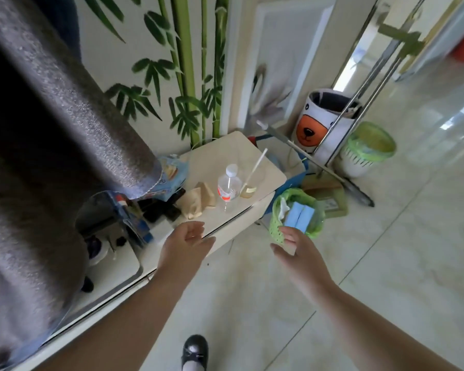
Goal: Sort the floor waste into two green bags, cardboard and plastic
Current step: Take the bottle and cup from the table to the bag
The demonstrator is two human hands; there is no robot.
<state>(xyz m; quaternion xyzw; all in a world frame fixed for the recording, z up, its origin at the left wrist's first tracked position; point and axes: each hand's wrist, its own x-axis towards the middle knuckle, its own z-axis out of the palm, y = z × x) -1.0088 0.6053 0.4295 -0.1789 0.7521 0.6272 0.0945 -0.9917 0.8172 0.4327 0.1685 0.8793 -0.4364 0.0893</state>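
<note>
Mid-sort, by the look of it: reaching stage, nothing yet lifted; left hand [186,238] over the near edge of the table [225,153], palm up, fingers relaxed and loosely curled, holding nothing; right hand [296,249] off the table's near right corner, fingers spread and slack, also empty, fingertips just beside the rim of the near bag [279,231], touching or not cannot be told.

Near bag lining a small green basket on the floor just off the table's right edge, mouth facing up; blue carton [296,215] inside, long axis running from the right hand up toward the table edge, top end poking out of the mouth; so likely the cardboard bag. Second green bag [370,141] in a white bin farther back near the bear bin [314,121], well apart from both hands, mouth also up.

Still on the table: bottle [228,186] standing upright near the right-hand half, cap up, long axis vertical; cup [251,180] just to its right, stick leaning up and away toward the far right corner; brown cartons [198,200] just left of the bottle, tipped, nearest the left hand.

Next move, probably: left hand forward onto the cartons or bottle, closing round one; bottle would call for a side grip below the cap, then a carry past the near bag to the far one.
</note>
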